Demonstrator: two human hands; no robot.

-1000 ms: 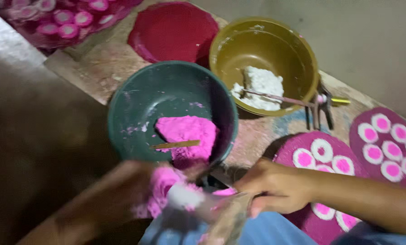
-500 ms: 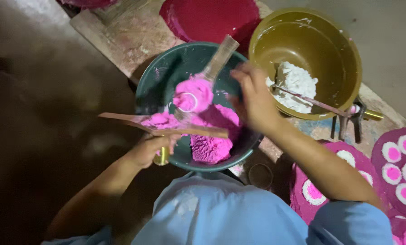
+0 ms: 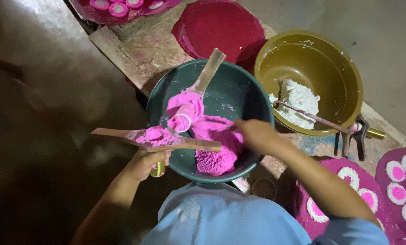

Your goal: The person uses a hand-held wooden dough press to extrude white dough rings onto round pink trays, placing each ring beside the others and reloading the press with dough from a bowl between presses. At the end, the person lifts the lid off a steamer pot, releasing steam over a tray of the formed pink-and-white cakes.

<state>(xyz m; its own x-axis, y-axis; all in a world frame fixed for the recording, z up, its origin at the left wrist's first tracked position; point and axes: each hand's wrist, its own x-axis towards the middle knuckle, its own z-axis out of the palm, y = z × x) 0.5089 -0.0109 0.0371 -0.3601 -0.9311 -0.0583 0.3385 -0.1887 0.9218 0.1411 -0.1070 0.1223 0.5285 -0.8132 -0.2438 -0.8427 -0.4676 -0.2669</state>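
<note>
Lying between both hands (left (image 3: 145, 162); right (image 3: 256, 134)), pink powder (image 3: 214, 144)

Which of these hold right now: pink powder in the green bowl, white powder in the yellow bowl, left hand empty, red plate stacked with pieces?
1. The green bowl holds pink powder. True.
2. The yellow bowl holds white powder. True.
3. The left hand is empty. False: it grips a wooden mould dusted pink.
4. The red plate is stacked with pieces. False: it lies bare.
5. The right hand is over the green bowl. True.
</note>
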